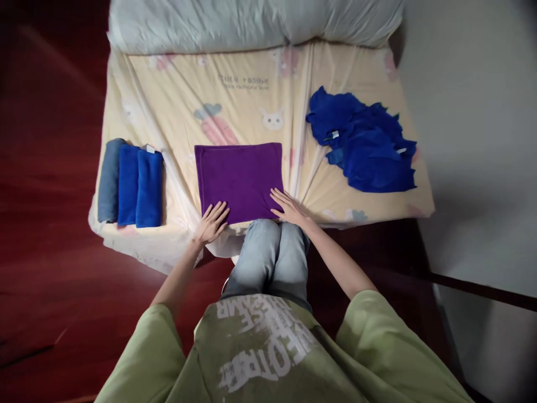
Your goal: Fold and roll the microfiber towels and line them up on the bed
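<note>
A purple towel (240, 180) lies flat as a rectangle at the bed's near edge, in the middle of the head view. My left hand (213, 222) rests on its near left corner, fingers spread. On the near right corner lies my right hand (287, 207), its fingers stretched out over the cloth. Off to the left, two rolled or folded blue towels (149, 187) sit side by side against a grey-blue rolled one (109, 182). A loose heap of crumpled blue cloths (369, 145) lies on the right, with small white tags showing.
The bed (176, 84) has a pale yellow sheet printed with a carrot and rabbits, creased in places. A pale rolled quilt (251, 22) runs along its far side. A grey wall (474, 140) stands to the right, and dark red floor (46, 224) surrounds the left and front.
</note>
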The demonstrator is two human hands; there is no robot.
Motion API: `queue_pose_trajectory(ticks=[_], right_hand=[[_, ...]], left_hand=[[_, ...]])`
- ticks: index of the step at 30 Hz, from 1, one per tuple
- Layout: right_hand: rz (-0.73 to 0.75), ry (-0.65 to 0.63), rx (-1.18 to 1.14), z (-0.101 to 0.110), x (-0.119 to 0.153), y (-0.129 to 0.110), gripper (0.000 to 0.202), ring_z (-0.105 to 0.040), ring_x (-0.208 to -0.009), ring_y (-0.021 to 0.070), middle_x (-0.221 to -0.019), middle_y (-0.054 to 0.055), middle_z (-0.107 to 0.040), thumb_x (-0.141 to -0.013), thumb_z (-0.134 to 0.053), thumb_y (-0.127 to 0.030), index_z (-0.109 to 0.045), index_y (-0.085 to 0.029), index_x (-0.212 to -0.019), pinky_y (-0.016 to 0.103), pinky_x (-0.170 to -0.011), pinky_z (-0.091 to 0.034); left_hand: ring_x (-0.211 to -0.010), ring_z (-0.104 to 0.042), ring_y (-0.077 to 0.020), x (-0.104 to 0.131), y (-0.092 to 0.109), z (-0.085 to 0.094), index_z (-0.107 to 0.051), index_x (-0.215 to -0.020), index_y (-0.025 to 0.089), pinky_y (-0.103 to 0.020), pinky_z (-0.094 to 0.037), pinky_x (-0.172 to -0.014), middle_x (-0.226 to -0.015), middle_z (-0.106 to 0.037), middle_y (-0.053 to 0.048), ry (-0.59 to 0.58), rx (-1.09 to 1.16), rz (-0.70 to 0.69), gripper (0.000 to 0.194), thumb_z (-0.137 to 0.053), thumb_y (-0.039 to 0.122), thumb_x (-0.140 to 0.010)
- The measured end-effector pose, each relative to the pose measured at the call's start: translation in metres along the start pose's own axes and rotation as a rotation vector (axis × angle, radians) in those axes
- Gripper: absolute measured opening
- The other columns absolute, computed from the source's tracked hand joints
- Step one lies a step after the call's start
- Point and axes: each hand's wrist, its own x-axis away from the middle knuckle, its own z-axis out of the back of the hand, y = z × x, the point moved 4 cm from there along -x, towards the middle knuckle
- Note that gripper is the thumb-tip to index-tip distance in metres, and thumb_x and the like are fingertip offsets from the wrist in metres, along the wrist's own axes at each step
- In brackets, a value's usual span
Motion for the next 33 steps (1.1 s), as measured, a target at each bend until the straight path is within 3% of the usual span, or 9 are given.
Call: queue_pose_trajectory(ticks=[5,8,13,19,33], right_hand=[[-0.009,0.015,-0.116,0.000,0.023,-0.002,0.057,-0.049,-0.149,0.0324,-0.154,0.011,-0.057,-0.082,-0.079,-0.023,-0.070,-0.021,-0.139,0.057,-0.127,-0.038],[-0.074,0.069,-0.181,-0.007,0.029,-0.004,0.055,-0.057,-0.142,0.0315,-0.145,0.011,-0.065,-0.078,-0.074,-0.007,-0.075,-0.021,-0.131,0.055,-0.124,-0.044],[-0.183,0.187,-0.218,-0.016,0.032,-0.003,0.063,-0.062,-0.137,0.0287,-0.139,0.010,-0.070,-0.069,-0.057,0.010,-0.079,-0.019,-0.120,0.053,-0.122,-0.048],[-0.194,0.261,-0.220,-0.018,0.032,0.000,0.055,-0.064,-0.134,0.0265,-0.134,0.010,-0.073,-0.070,-0.058,0.007,-0.080,-0.020,-0.112,0.052,-0.121,-0.048],[-0.381,0.449,-0.390,-0.015,0.024,0.023,0.054,-0.070,-0.113,0.0261,-0.108,0.007,-0.081,-0.059,-0.049,-0.001,-0.083,-0.020,-0.096,0.047,-0.111,-0.054]], left_hand=[[-0.159,-0.029,-0.0283,0.051,-0.024,0.005,-0.047,-0.159,0.023,-0.054,-0.026,-0.132,-0.168,-0.037,-0.008,0.051,0.067,0.059,0.055,-0.041,0.036,-0.106],[-0.155,-0.039,-0.0278,0.062,-0.036,0.008,-0.058,-0.150,0.020,-0.054,-0.033,-0.130,-0.162,-0.048,-0.009,0.143,0.144,0.108,0.050,-0.040,0.031,-0.104],[-0.145,-0.052,-0.0283,0.057,-0.041,0.010,-0.072,-0.129,0.020,-0.055,-0.044,-0.123,-0.148,-0.062,-0.009,0.273,0.305,0.198,0.045,-0.049,0.021,-0.090],[-0.131,-0.063,-0.0280,0.046,-0.046,0.011,-0.077,-0.112,0.021,-0.055,-0.048,-0.118,-0.133,-0.073,-0.008,0.424,0.399,0.300,0.040,-0.052,0.020,-0.081],[-0.117,-0.071,-0.0284,0.034,-0.063,0.018,-0.080,-0.101,0.022,-0.051,-0.056,-0.109,-0.117,-0.078,-0.009,0.492,0.521,0.376,0.031,-0.057,0.032,-0.082]])
